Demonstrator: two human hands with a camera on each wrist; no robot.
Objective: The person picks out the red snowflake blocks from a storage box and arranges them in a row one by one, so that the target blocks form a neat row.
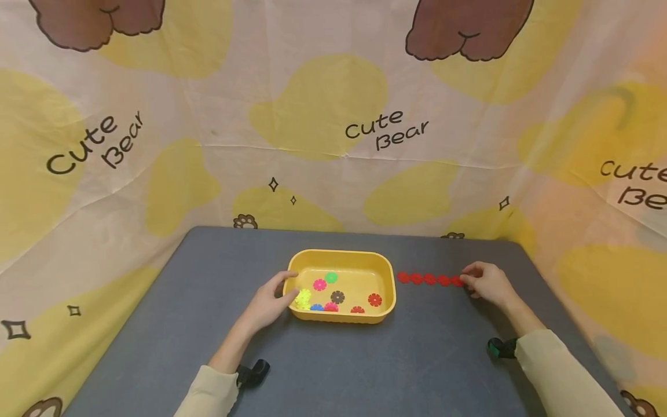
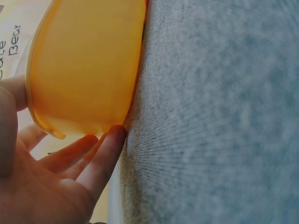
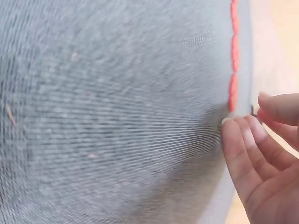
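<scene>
Yellow tray: sits mid-table on the blue-grey table (image 1: 375, 370); the yellow tray (image 1: 341, 260) has loose discs on its floor.
Left hand: the left hand (image 1: 267, 302) grips the tray's left end, digits curled over the rim and against the outer wall.
Red row: five red discs (image 1: 429, 279) run in a line just right of the tray.
Right hand: the right hand (image 1: 490, 284) is at the row's far end, fingertips bent together; whether they pinch the last disc cannot be told.
Tray contents: green disc (image 1: 331, 278), dark disc (image 1: 337, 297), plus pink, red, blue and yellow-green ones.
Obstructions: front wall cuts off the nearest discs; right fingers partly cover the end disc.
Wrists: black device (image 1: 253, 373) below the left sleeve's cuff, another at the right.
Surround: printed cloth (image 1: 312, 110) behind and at both sides.
</scene>
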